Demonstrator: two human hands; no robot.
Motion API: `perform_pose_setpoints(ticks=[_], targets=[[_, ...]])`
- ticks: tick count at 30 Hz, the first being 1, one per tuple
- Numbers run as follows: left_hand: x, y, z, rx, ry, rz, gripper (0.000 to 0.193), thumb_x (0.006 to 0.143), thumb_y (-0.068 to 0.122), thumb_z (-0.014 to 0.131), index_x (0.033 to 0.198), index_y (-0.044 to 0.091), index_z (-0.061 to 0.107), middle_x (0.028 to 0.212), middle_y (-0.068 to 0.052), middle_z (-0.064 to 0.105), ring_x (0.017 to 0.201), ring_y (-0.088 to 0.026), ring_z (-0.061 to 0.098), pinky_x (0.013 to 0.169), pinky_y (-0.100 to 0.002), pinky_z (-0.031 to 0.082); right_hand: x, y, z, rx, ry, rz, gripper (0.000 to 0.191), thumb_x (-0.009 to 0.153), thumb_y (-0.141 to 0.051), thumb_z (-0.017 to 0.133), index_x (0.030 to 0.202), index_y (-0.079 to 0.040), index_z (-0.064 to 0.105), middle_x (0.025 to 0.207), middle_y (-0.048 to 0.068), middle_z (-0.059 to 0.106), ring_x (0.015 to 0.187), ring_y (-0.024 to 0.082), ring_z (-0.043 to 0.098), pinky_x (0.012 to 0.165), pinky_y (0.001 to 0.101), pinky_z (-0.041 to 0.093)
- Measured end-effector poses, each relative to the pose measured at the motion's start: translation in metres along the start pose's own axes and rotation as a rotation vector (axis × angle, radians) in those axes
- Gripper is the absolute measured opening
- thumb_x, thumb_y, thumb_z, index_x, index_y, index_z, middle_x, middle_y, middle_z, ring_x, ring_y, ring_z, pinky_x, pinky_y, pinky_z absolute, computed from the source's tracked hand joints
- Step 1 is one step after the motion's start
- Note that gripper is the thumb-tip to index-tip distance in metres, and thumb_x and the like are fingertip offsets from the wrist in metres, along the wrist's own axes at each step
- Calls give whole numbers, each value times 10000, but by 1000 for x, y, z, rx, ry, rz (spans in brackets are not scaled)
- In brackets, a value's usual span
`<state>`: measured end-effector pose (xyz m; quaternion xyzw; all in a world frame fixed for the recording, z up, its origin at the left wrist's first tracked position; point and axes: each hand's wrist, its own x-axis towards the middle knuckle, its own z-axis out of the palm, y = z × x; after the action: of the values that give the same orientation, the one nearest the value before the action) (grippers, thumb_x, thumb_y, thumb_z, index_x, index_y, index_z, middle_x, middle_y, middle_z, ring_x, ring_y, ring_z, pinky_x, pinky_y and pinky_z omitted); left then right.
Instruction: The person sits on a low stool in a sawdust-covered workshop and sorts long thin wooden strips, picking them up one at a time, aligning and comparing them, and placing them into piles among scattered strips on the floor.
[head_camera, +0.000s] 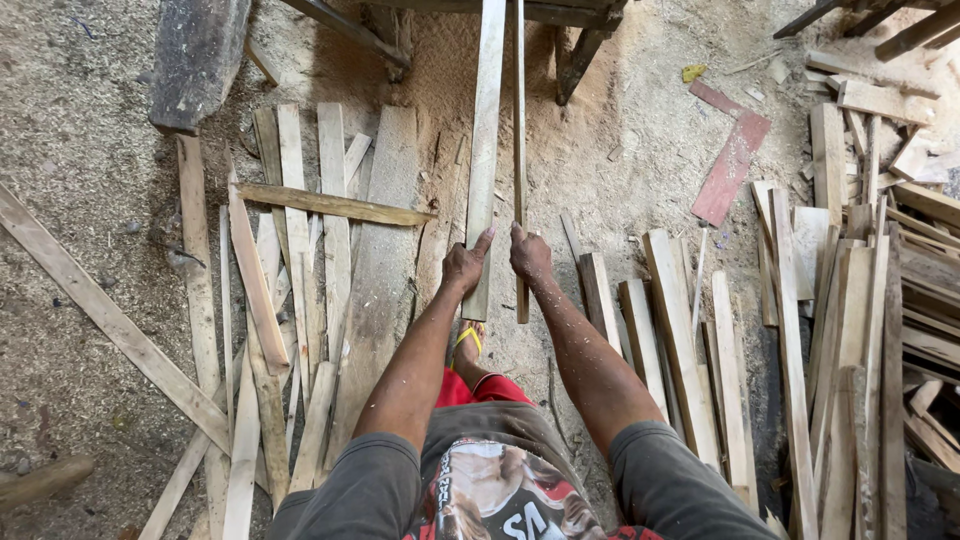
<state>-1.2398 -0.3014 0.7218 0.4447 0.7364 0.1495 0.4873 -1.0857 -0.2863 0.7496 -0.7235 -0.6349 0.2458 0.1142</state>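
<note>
Two heaps of offcut slats, left (300, 260) and right (860, 300), flanking a sawdust floor (90, 120), with a dark bench frame (580, 40) at the far end. Between the heaps, running from the bench back toward the body, a wide pale plank (486, 130) and, just beside it on the right, a thin strip (519, 120), lying close and nearly parallel. Left hand (464, 265) clasped on the near end of the plank, one finger laid straight along its face; right hand (530, 255) clenched round the near end of the strip. Judged best handled with both arms level and both pieces in line with the bench, never twisted; firm on the plank, lighter on the strip, likely whippy and quick to snap. Fingers off the splintery sawn edges, and the sandalled foot (467, 340) clear beneath the near ends.
</note>
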Motion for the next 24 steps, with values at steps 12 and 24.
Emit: perform_pose_setpoints(ticks=[12,24], targets=[[-29,-14,-1,41,-21,3,1198,766,967,337,1213,-114,593,1213,-329,637,1156,-417,647,986,-497,529,-31,-5,-3,176,-25,249,775,1043,-601,351,1005,84,712,1024,367,668,1063,528,630,971,559,477],[-53,-29,-3,56,17,16,1234,772,980,363,1252,-135,587,1274,-365,613,1211,-455,615,1049,-490,489,-61,-3,-5,89,-31,202,777,1064,-583,324,1017,94,703,1054,383,663,1072,544,622,981,570,467]])
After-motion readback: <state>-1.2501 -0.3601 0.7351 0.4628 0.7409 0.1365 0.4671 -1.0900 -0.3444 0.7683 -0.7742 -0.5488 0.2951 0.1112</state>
